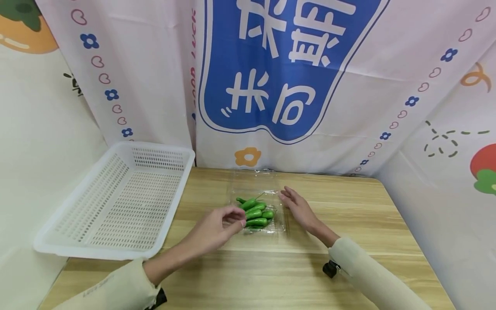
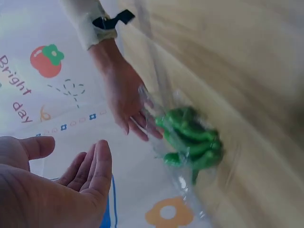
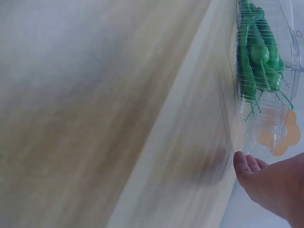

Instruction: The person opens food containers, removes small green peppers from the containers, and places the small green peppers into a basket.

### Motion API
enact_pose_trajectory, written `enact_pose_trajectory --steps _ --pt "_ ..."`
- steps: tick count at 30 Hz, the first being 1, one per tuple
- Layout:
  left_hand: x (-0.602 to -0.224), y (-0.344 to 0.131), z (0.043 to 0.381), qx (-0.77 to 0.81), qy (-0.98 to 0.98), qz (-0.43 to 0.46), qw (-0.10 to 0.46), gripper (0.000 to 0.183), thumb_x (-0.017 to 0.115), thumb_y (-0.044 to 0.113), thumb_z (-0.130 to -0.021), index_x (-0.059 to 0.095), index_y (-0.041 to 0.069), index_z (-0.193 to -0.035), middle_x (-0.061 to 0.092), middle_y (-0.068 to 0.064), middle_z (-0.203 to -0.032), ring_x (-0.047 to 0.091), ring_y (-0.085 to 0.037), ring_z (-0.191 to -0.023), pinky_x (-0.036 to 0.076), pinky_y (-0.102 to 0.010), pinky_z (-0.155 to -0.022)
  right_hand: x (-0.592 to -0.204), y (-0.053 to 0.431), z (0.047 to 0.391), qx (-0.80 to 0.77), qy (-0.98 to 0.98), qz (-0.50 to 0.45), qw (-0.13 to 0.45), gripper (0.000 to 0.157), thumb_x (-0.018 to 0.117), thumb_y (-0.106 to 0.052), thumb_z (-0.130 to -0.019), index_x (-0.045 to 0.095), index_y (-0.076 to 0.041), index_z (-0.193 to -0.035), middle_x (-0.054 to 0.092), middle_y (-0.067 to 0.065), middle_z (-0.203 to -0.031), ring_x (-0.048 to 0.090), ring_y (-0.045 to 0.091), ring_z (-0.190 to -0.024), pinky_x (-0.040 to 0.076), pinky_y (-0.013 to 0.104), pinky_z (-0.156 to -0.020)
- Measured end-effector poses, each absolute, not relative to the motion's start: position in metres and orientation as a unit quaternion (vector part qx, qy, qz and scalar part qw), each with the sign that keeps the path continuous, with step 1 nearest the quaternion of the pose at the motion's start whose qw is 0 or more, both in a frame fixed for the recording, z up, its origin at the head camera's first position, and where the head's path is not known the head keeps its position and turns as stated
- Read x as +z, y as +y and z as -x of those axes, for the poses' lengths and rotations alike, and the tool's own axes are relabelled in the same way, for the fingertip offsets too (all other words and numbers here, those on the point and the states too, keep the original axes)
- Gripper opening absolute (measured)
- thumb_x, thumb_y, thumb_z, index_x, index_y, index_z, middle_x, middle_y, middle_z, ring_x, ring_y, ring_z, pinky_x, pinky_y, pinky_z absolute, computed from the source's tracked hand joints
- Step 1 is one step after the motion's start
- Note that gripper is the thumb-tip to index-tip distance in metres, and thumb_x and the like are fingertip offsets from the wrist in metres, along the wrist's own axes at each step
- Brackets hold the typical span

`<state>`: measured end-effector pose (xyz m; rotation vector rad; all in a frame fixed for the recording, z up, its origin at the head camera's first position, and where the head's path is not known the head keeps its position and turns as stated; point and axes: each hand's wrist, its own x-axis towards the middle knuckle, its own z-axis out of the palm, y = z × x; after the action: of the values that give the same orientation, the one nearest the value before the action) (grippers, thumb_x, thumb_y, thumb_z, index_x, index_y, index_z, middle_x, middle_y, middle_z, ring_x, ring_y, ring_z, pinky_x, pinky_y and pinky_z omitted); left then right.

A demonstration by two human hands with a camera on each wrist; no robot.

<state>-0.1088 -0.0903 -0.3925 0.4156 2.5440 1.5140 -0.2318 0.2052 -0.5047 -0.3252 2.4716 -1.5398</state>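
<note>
At the far left of the pale, wood-grained tabletop sits a large rectangular basket of white perforated plastic, its floor a grid of small slots. To its right, a beige sleeve leads to the left hand, which holds nothing: thumb and fingers stand apart in a loose curve, near the front left of a rectangular hinged container of clear plastic. The left wrist view shows a gap between that hand and the container.

Inside the container lies a heap of slender, glossy green peppers, some with thin green stems. The lid is folded back toward a white printed cloth bearing a blue panel with white characters.

Just beside the container's right edge is the right hand — empty, fingers extended; whether its fingertips touch the plastic cannot be told. Its beige sleeve has a black strap at the wrist.
</note>
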Motion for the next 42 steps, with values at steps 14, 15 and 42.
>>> enact_pose_trajectory --steps 14,15,42 --pt "-0.373 -0.094 0.170 0.409 0.894 -0.182 0.037 0.028 0.067 0.009 -0.100 0.070 -0.007 -0.123 0.076 -0.015 -0.112 0.074 -0.026 -0.104 0.061 -0.035 -0.092 -0.509 0.206 0.206 -0.502 0.845 0.143 0.113 0.077 0.057 -0.033 -0.110 0.015 -0.006 -0.169 0.025 0.017 -0.173 0.044 0.047 -0.147 0.038 0.057 -0.119" --pt "-0.373 -0.093 0.173 0.399 0.898 -0.182 0.035 0.028 0.068 0.009 -0.100 0.070 -0.007 -0.123 0.077 -0.015 -0.112 0.074 -0.026 -0.104 0.061 -0.036 -0.092 -0.510 0.206 0.204 -0.502 0.845 0.143 0.113 0.078 0.058 -0.034 -0.110 0.015 -0.007 -0.169 0.025 0.016 -0.173 0.043 0.047 -0.147 0.038 0.057 -0.119" --pt "-0.401 -0.072 0.225 0.285 0.932 -0.210 0.070 0.025 0.076 0.000 -0.094 0.074 -0.006 -0.118 0.076 -0.019 -0.115 0.074 -0.031 -0.107 0.060 -0.038 -0.095 -0.524 0.205 0.181 -0.487 0.845 0.182 0.122 0.113 0.081 -0.035 -0.092 0.004 -0.007 -0.169 0.017 0.015 -0.175 0.032 0.045 -0.154 0.028 0.058 -0.124"
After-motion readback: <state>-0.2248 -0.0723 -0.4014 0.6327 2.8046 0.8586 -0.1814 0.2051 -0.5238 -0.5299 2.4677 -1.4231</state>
